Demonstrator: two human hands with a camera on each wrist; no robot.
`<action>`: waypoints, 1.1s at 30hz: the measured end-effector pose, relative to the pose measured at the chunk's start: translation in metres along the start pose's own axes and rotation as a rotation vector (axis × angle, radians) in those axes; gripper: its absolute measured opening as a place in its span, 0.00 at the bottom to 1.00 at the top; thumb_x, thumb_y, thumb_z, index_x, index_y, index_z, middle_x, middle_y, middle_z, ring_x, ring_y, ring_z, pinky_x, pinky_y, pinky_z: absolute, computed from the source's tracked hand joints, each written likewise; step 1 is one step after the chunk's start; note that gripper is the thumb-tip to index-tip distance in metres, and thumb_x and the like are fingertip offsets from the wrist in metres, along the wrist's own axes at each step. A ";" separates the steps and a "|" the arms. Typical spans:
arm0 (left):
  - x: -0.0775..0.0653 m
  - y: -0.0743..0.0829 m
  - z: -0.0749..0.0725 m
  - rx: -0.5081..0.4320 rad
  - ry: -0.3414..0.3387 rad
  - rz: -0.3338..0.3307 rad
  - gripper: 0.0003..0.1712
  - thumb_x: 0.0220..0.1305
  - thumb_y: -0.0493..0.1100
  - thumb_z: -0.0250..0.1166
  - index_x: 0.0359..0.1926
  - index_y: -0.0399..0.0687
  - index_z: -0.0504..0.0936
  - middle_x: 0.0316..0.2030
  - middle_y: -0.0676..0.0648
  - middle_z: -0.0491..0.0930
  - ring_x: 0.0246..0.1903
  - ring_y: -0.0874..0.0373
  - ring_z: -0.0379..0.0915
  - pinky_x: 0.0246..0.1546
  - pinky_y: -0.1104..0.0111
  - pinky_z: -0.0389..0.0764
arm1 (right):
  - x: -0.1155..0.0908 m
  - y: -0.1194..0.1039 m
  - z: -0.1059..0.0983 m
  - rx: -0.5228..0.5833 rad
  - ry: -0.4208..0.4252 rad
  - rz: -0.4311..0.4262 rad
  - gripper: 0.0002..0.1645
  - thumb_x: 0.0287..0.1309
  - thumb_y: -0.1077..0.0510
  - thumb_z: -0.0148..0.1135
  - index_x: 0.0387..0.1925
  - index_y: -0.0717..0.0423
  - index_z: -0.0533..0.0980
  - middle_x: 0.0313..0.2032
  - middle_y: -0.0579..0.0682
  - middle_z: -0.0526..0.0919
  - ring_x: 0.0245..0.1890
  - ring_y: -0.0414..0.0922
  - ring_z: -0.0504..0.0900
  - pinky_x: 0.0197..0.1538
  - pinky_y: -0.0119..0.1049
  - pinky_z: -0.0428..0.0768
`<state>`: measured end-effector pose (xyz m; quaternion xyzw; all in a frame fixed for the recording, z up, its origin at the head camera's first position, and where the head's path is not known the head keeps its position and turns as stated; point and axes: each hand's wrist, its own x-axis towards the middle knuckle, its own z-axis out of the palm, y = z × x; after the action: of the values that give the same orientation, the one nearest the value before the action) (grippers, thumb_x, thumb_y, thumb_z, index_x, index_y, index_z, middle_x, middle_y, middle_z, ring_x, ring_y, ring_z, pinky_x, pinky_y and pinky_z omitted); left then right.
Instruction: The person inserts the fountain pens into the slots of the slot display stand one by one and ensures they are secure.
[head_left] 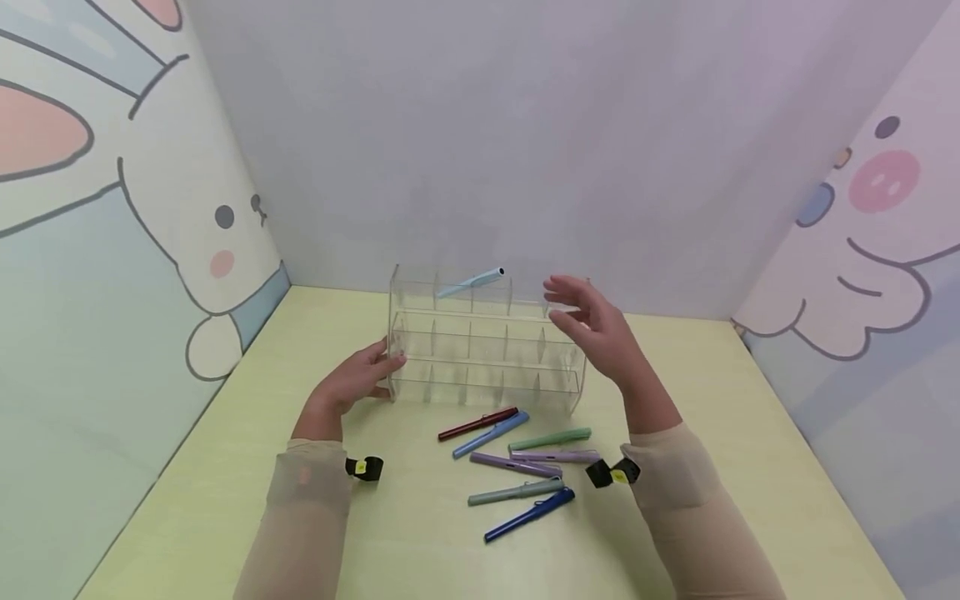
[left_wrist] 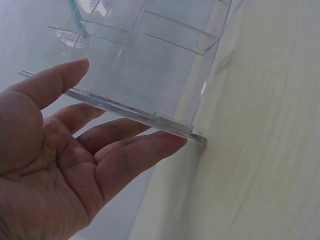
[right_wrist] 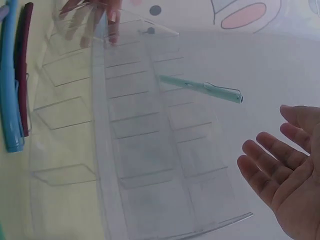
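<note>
A clear acrylic pen rack [head_left: 487, 367] with stepped, divided compartments stands on the table. My left hand [head_left: 356, 379] holds its left side panel, the thumb on the inner side and the fingers along the outside in the left wrist view. One light blue pen [head_left: 472, 284] lies slanted in the top tier, its capped end sticking up to the right. Over the rack's upper right end hovers my right hand [head_left: 592, 325], fingers loosely bent and nothing in them. In the right wrist view that palm [right_wrist: 295, 180] is apart from the pen.
In front of the rack lie several loose pens: a dark red pen [head_left: 477, 424], a blue pen [head_left: 491, 435], a green pen [head_left: 550, 440], purple pens, a grey-green pen [head_left: 516, 492] and a dark blue pen [head_left: 529, 516]. Cartoon-printed panels [head_left: 217, 150] flank the table [head_left: 405, 533].
</note>
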<state>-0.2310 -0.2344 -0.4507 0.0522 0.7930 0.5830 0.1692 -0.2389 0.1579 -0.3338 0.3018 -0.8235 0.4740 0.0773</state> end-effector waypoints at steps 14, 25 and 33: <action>-0.001 0.004 -0.002 0.007 -0.011 -0.001 0.40 0.75 0.58 0.51 0.79 0.62 0.43 0.77 0.43 0.48 0.73 0.41 0.52 0.57 0.48 0.77 | -0.069 0.026 -0.003 -0.375 -0.394 0.262 0.23 0.67 0.49 0.61 0.61 0.49 0.75 0.58 0.50 0.79 0.55 0.51 0.80 0.57 0.52 0.78; -0.003 0.003 0.002 0.004 0.000 -0.035 0.46 0.70 0.64 0.55 0.79 0.61 0.44 0.77 0.43 0.48 0.72 0.40 0.53 0.57 0.49 0.77 | -0.088 0.040 0.002 -0.559 -0.577 0.435 0.18 0.62 0.56 0.65 0.53 0.54 0.80 0.51 0.51 0.83 0.52 0.53 0.81 0.53 0.51 0.79; -0.003 0.003 0.002 0.025 0.017 -0.037 0.45 0.71 0.62 0.55 0.79 0.58 0.44 0.77 0.42 0.47 0.72 0.40 0.54 0.56 0.49 0.78 | -0.091 0.056 0.024 -0.721 -0.579 0.382 0.08 0.55 0.62 0.69 0.37 0.53 0.78 0.32 0.46 0.78 0.31 0.44 0.75 0.36 0.42 0.77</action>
<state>-0.2273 -0.2322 -0.4476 0.0348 0.8025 0.5701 0.1724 -0.1934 0.1969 -0.4253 0.2189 -0.9632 0.0616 -0.1435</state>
